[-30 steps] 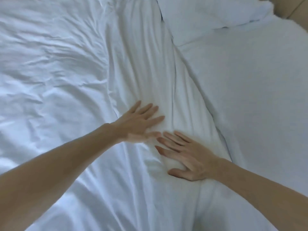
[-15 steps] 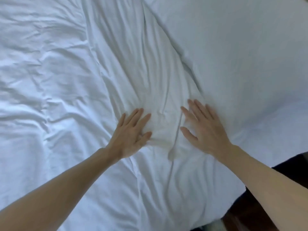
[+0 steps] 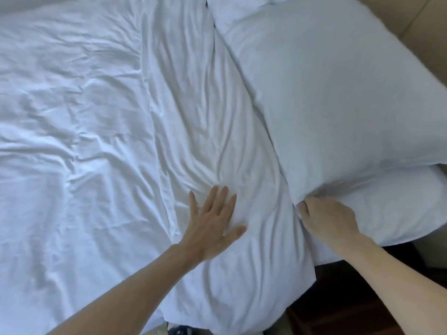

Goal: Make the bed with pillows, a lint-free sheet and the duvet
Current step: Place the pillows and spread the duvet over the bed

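Apparently the pillow (image 3: 338, 93) is being squared up: the right hand (image 3: 329, 220) curls round its near corner on the right, and the left hand (image 3: 215, 221) presses flat, fingers spread, on the rumpled duvet (image 3: 72, 129) beside it. Next probably comes tugging the pillow straight, then smoothing the folds.

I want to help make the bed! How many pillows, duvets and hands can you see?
1 pillow for sure; the white corner at the top edge may be another
1 duvet
2 hands: left hand, right hand
Total: 4
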A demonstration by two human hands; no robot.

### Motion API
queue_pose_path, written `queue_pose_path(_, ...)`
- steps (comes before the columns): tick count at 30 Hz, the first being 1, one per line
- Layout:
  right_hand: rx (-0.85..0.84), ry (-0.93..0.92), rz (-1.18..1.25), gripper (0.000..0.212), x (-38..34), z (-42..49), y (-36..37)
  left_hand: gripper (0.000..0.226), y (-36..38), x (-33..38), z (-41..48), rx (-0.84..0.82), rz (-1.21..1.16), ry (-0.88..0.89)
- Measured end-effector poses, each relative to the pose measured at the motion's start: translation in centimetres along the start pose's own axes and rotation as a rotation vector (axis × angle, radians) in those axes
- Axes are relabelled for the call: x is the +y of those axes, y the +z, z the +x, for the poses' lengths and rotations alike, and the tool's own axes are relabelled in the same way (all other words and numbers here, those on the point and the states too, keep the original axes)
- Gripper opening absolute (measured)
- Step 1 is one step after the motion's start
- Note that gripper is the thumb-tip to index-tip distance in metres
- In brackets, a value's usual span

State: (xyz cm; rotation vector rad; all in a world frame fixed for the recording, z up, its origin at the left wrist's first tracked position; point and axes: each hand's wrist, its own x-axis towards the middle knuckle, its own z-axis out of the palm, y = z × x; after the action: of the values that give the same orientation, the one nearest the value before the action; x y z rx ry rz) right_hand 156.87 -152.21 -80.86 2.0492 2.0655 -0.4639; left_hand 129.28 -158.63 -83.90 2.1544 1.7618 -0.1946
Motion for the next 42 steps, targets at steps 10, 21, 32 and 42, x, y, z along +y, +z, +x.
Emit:
queue_pose_path(10,0.021,-0.074,0.084,0.045,1.6,-2.1,2.5,0.018,1.3,6.9,2.9,0.332,-0.329,0.254)
queue_pose_path(21,0.544,-0.497,-0.057,0.031,-5.3,-0.8,-1.1,0.077,1.0,-5.1,1.8,0.231,0.108,0.141)
queue_pose_path(32,-0.149,-1.233,-0.248,0.074,-6.8,-7.9,8.2,0.082,4.4,-1.1,-10.0,-0.201,-0.122,0.462)
queue_pose_path(42,-0.514,-0.829,-0.083,0.038,-18.6,-15.4,-0.9,0.071,-8.8,-7.5,-23.6,-0.579,-0.411,-0.257)
